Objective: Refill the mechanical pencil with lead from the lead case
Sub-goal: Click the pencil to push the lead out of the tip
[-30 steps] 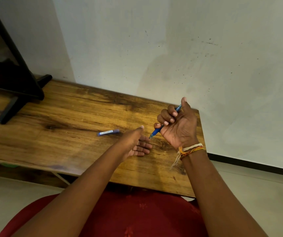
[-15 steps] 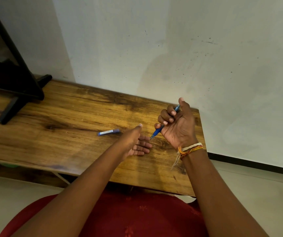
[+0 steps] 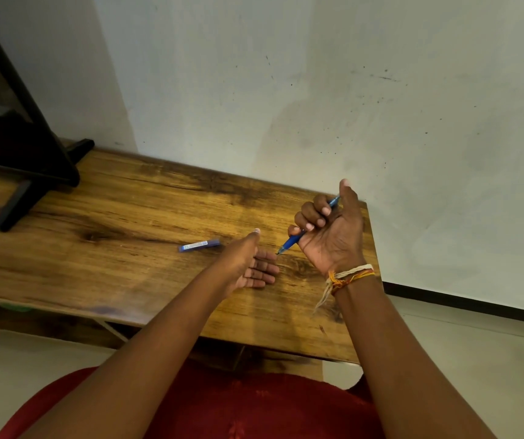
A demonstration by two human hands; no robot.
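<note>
A: Item one, pencil?

B: Blue pencil (image 3: pixel 295 238), right of centre; fisted in the right hand (image 3: pixel 330 236), tip slanting down-left, thumb raised beside the cap end; likely placed to click the cap.

A: Item two, left hand?

B: Left hand (image 3: pixel 251 264), centre of frame; palm up, fingers spread, gripping nothing; sits right under the pencil tip, probably to catch lead or test the point; whether tip touches fingers, cannot tell.

A: Item three, lead case?

B: Lead case (image 3: pixel 199 244), left of the hands, flat on the wooden table (image 3: pixel 96 264); apart from both hands; appears closed.

A: Sundries?

B: Thread bracelet (image 3: pixel 349 275) on the right wrist; black stand (image 3: pixel 32 172), upper left of frame, well clear.
</note>
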